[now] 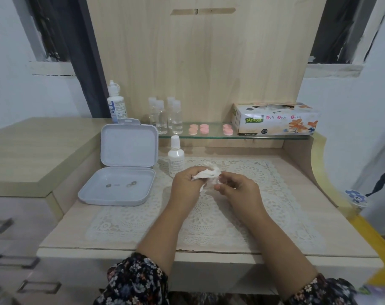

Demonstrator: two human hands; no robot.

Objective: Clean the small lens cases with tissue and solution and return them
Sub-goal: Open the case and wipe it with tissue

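a person wipes a small clear lens case (218, 183) with a wad of tissue (205, 173) above the lace mat (264, 194) on the worktop (66, 230). the left hand (187, 186) grips the tissue; the right hand (237, 190) pinches the case, which is blurred and mostly hidden. a small solution bottle (176, 156) stands just behind the hands, cap on. the grey box (121, 188) lies open to the left, with two or three small items inside, too small to identify. pink cases (200, 129) and clear vials (167, 116) sit on the glass shelf (209, 136) beside the tissue box (275, 118). the job looks partway done: wiping is underway, and this case is not yet returned.
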